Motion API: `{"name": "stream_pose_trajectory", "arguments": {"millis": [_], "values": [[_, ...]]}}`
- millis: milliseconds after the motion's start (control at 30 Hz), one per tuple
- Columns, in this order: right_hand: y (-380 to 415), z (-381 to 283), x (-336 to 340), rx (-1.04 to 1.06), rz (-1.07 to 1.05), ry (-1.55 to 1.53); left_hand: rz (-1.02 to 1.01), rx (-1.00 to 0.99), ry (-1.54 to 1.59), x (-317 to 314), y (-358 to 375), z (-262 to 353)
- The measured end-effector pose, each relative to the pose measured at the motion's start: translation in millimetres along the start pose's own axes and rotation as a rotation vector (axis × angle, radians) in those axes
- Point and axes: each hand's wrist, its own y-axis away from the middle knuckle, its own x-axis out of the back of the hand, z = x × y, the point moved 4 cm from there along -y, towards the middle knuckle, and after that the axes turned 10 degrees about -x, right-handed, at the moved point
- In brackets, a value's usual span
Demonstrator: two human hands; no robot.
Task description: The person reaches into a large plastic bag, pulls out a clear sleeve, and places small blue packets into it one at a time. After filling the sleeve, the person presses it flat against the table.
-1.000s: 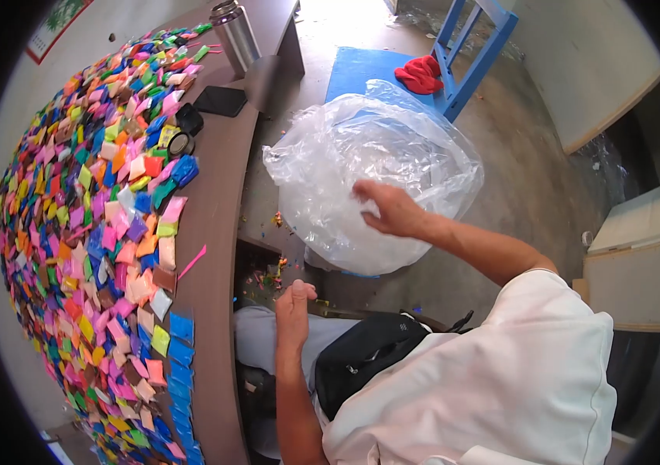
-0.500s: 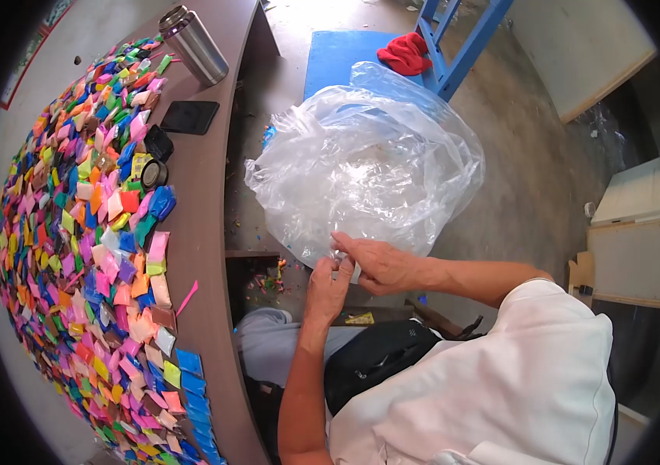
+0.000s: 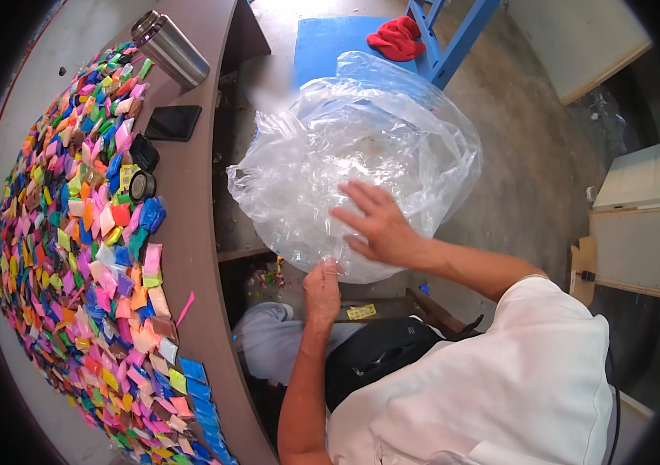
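Observation:
A large clear plastic bag (image 3: 423,186), bunched and crinkled, spreads out in front of me beside the table. At its near edge my left hand (image 3: 321,293) is closed, thumb and fingers pinching the bag's plastic. My right hand (image 3: 383,231) is over the bag, fingers spread and slightly blurred, with nothing held in it.
To the left, the brown table (image 3: 198,256) carries a big heap of colourful small packets (image 3: 74,271), a steel thermos (image 3: 171,50), a black phone (image 3: 173,123) and a round lid (image 3: 142,186). Beyond the bag are a blue board (image 3: 322,46), a red cloth (image 3: 396,39) and a blue frame (image 3: 462,43).
My right hand has come away from my left hand, its fingers opening as it moved up and right over the bag. The left hand still pinches the bag's edge. The view has shifted slightly.

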Motion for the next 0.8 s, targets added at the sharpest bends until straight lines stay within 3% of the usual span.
{"name": "stream_pose_trajectory", "arguments": {"millis": [167, 267, 400, 433, 533, 567, 700, 800], "values": [[-21, 76, -15, -0.120, 0.022, 0.122, 0.034, -0.019, 0.017, 1, 1, -4], [-24, 105, -30, -0.115, -0.105, 0.092, 0.025, -0.018, 0.017, 0, 2, 4], [-41, 136, -36, -0.328, -0.336, -0.150, -0.006, -0.005, 0.014, 1, 1, 5], [-44, 146, -38, -0.221, -0.221, -0.098, 0.003, -0.007, 0.047, 4, 1, 3], [-66, 164, -26, -0.298, -0.507, -0.269, 0.037, 0.012, 0.143, 15, 5, -8], [-68, 178, -25, -0.270, -0.392, -0.283, 0.054, 0.034, 0.172, 21, 6, -13], [-76, 219, -13, -0.452, -0.277, -0.062, 0.147, 0.068, 0.180, 39, 9, 8], [-58, 245, -44, -0.486, -0.239, 0.266, 0.175, 0.103, 0.324, 52, 21, 8]]}}
